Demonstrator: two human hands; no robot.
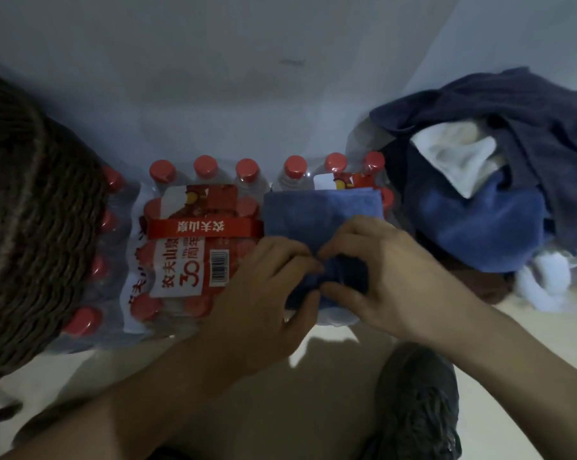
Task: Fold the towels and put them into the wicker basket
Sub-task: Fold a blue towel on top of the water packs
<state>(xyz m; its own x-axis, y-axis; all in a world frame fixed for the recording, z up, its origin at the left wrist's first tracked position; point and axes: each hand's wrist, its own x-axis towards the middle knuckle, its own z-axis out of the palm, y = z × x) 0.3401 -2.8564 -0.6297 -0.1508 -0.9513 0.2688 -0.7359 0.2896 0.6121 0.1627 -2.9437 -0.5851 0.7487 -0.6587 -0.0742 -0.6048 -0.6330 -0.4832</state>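
hands (320,277) pinching blue towel (320,214), 农夫山泉 bottles (194,234)

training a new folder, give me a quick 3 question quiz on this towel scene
1. True or false: the blue towel being folded lies on the shrink-wrapped packs of red-capped water bottles.
2. Which hands grip the towel's near edge? A) left only B) right only C) both
3. Fill in: the pile of unfolded towels sits to the person's ____.

Key
1. True.
2. C: the left hand and right hand both pinch it.
3. Right; the wicker basket is at the left.
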